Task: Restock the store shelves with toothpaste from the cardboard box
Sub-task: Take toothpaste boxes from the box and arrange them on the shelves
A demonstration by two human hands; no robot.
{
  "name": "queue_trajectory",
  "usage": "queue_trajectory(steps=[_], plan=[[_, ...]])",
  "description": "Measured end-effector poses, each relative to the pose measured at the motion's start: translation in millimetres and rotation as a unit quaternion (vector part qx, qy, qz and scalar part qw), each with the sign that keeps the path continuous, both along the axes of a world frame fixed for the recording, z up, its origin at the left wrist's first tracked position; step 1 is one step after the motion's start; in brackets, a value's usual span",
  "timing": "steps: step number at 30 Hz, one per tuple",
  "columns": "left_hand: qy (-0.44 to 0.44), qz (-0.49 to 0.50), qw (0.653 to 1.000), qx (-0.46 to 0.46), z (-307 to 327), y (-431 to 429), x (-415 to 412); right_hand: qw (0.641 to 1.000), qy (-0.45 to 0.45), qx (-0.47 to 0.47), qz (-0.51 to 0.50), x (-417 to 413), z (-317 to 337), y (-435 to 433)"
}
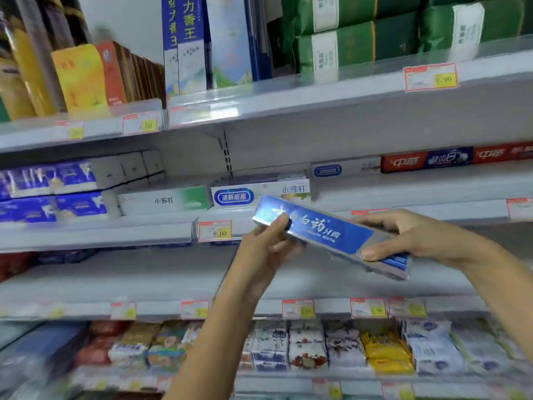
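Observation:
A long blue and silver toothpaste box (326, 229) is held in the air in front of the middle shelf (403, 192), tilted down to the right. My left hand (268, 249) grips its left end, thumb on the front face. My right hand (418, 238) holds its right end, fingers curled over the top and thumb underneath. Behind the box, white toothpaste boxes (259, 192) lie on the middle shelf, with more red and blue ones (427, 160) farther right. The cardboard box is out of view.
Blue packs (49, 192) fill the middle shelf's left. The top shelf holds tall blue boxes (202, 39) and green packs (360, 33). Soap packets (317, 347) line the bottom shelf. Bare shelf (144, 272) lies below my hands. Price tags (215, 230) line the rails.

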State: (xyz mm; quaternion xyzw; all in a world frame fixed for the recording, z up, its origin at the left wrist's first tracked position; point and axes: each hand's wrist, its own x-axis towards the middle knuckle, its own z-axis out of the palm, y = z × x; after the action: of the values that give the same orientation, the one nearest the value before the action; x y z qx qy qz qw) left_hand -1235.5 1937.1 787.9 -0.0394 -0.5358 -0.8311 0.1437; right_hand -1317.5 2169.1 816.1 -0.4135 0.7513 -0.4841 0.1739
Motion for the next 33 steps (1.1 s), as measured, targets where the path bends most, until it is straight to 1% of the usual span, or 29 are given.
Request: queue_trajectory(steps=[2,6,9,12,14,16,20,22,24,27,29,33], plan=[[-0.013,0.031,0.999,0.04,-18,-6,12,1.0,0.004,0.02,0.006,2,-12,-15],[-0.027,0.112,0.991,0.064,-50,-26,40,0.999,-0.034,0.02,0.007,-1,-39,-42],[-0.039,0.157,0.98,0.114,-72,-43,59,0.995,-0.097,-0.034,-0.012,-3,-66,-57],[-0.044,0.19,0.968,0.158,-98,-69,79,0.979,-0.182,-0.084,-0.029,3,-93,-80],[-0.052,0.205,0.96,0.182,-115,-89,91,0.968,-0.23,-0.092,-0.034,12,-107,-103],[-0.065,0.226,0.951,0.2,-128,-110,103,0.968,-0.239,-0.072,-0.03,22,-117,-131],[-0.077,0.257,0.943,0.197,-152,-158,123,0.973,-0.229,-0.016,-0.005,36,-132,-193],[-0.082,0.269,0.936,0.214,-165,-184,130,0.977,-0.214,0.006,-0.012,41,-142,-224],[-0.109,0.278,0.925,0.234,-179,-210,134,0.98,-0.196,0.044,-0.01,45,-156,-252],[-0.151,0.292,0.901,0.283,-200,-248,138,0.983,-0.137,0.123,0.015,55,-173,-297],[-0.171,0.303,0.888,0.3,-211,-271,142,0.984,-0.091,0.145,0.044,64,-182,-328],[-0.169,0.318,0.882,0.304,-218,-317,147,0.98,0.019,0.185,0.064,75,-183,-379]])
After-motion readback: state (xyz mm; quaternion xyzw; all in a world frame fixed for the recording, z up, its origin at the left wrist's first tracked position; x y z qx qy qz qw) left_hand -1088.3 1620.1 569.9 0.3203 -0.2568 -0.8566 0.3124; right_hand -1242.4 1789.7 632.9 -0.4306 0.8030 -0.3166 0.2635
